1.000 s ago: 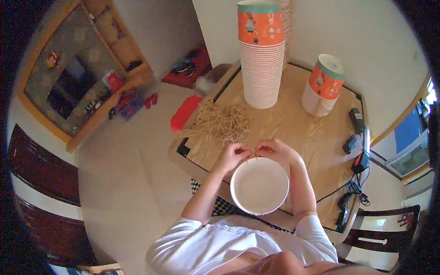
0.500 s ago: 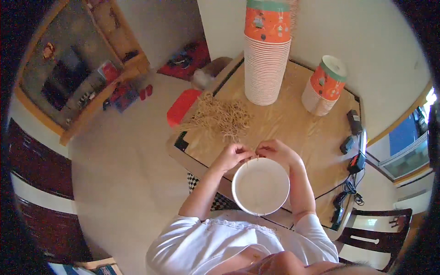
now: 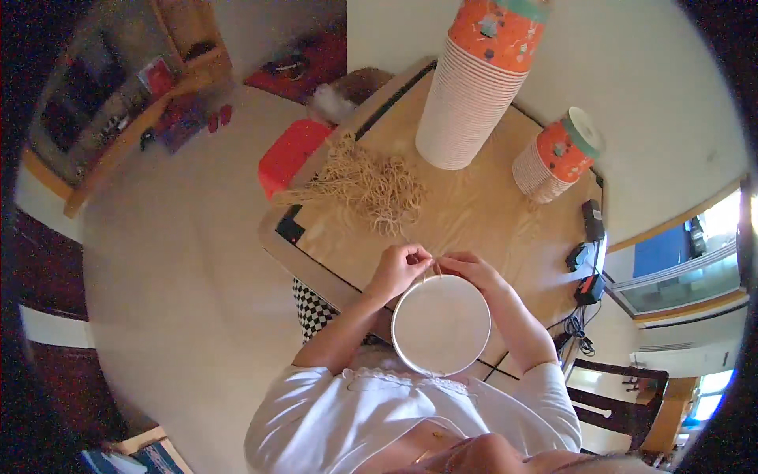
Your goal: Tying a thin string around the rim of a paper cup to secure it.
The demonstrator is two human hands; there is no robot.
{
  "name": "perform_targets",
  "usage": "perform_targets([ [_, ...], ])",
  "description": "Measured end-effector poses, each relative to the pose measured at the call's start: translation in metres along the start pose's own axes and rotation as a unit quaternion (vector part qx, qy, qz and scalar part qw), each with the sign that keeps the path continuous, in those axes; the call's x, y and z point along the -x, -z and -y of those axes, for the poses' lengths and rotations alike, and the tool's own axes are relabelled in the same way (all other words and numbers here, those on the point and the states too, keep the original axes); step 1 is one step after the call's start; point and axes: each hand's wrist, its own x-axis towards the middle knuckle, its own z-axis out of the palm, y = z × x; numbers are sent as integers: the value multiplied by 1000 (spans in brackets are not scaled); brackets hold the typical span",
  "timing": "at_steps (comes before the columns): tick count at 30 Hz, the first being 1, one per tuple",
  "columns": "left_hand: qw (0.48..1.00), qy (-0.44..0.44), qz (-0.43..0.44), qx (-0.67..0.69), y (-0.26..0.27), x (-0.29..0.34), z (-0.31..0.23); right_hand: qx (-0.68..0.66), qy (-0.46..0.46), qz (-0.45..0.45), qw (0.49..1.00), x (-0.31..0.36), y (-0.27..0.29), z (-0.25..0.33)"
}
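Note:
A round white paper tub (image 3: 440, 325) rests before my chest at the table's near edge, its pale round face toward me. At its far rim my left hand (image 3: 399, 270) pinches a thin tan cord (image 3: 438, 269), fingertips pressed together. Close beside it, my right hand (image 3: 472, 271) has its fingers closed at the same cord, almost touching the left fingertips. The cord appears to run to the tub's rim; its exact fastening is too small to make out. Just beyond my hands, a loose tangled heap of tan cords (image 3: 373, 188) lies on the wooden table (image 3: 482, 217).
A tall leaning-looking stack of paper tubs (image 3: 470, 103) and a shorter stack (image 3: 545, 167) stand at the back. Black power adapters (image 3: 592, 220) and cables line the right edge. A red plastic stool or bin (image 3: 290, 156) is left of the table; a dark chair (image 3: 608, 407) stands right.
The view has shifted, so the surroundings sit differently. Both hands stay at the tub's far rim, and the cord between them now stands up more visibly above the rim.

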Motion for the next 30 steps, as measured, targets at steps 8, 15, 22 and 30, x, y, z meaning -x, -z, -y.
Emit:
perform_targets([
  [8, 1000, 9, -11, -25, 4, 3, -17, -21, -86, -30, 996, 0, -5, 8],
  [15, 999, 7, 10, -30, 13, -2, -23, 4, -91, -10, 996, -3, 3, 12],
  [22, 998, 12, 4, -56, 10, -4, -16, 53, -70, -13, 996, -2, 0, 16],
  [30, 999, -8, -23, -24, 19, -1, -17, 82, -97, 58, 990, 2, 9, 14],
])
